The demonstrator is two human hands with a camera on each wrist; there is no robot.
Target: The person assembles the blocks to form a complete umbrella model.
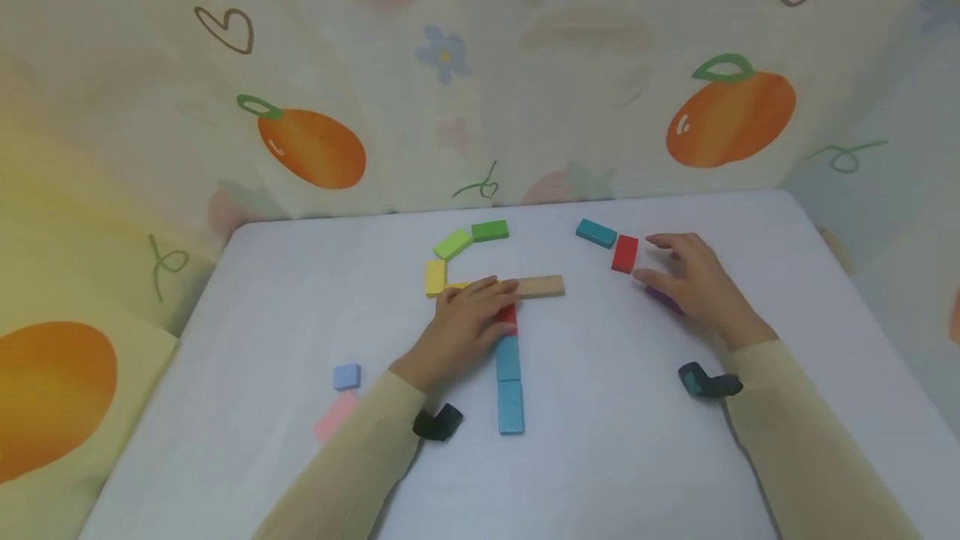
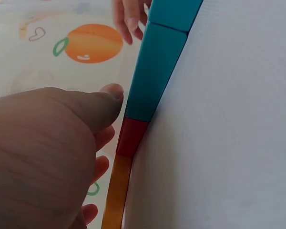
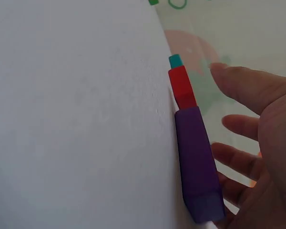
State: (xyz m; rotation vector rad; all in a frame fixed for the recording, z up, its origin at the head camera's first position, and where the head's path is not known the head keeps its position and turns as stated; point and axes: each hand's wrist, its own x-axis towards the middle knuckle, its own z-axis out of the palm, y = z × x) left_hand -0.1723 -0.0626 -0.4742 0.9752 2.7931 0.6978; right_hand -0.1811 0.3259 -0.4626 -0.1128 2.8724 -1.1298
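My left hand [image 1: 468, 319] rests over a row of blocks, its fingers fairly straight across a yellow-orange block [image 1: 455, 286] and the end of a plain wooden block [image 1: 542, 287]. Partly under that hand is a red block [image 1: 509, 320], joined end to end with two blue blocks [image 1: 510, 382] that run toward me. On the right, my right hand [image 1: 697, 290] has its fingers spread beside another red block [image 1: 625, 254] and a purple block [image 1: 663, 300]. The right wrist view shows the purple block [image 3: 195, 152] next to the palm, without a grip around it.
A teal block [image 1: 596, 232] touches the far end of the right-hand red block. At the back, a green block [image 1: 490, 231], a light green block [image 1: 452, 244] and a yellow block [image 1: 435, 278] form a curve. A small blue block [image 1: 347, 377] and pink block [image 1: 336, 417] lie left.
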